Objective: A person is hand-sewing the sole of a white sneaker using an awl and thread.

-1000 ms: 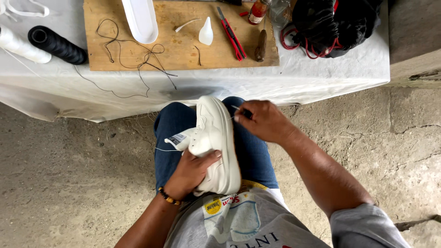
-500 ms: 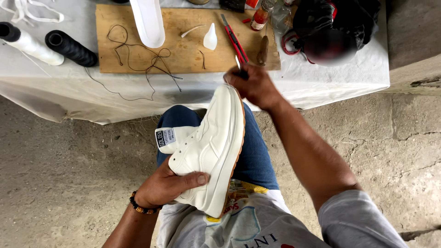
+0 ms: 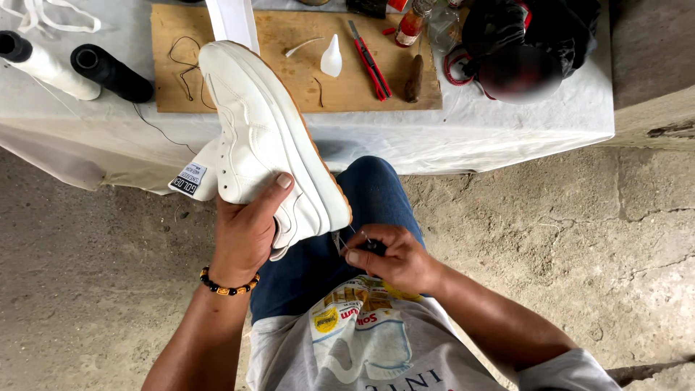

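A white sneaker [image 3: 264, 137] with a tan sole edge is held up on its side over my lap, toe pointing away toward the table. My left hand [image 3: 246, 232], with a beaded bracelet at the wrist, grips it around the heel and collar. A tag hangs from the tongue [image 3: 190, 179]. My right hand [image 3: 387, 257] is below the heel, near my knee, with fingers pinched on a thin needle [image 3: 362, 235] and a pale thread running to the shoe's heel.
A white-clothed table [image 3: 507, 123] carries a wooden board [image 3: 304, 80] with a red-handled cutter [image 3: 371, 61], a small white glue bottle [image 3: 331, 58], a brown tool handle [image 3: 414, 78] and loose thread. Black [image 3: 112, 72] and white thread spools [image 3: 47, 65] stand left; a black bag [image 3: 528, 36] right.
The shoe has been lifted and swung left, toe toward the table. My right hand came from the toe near the table down to the heel by my lap.
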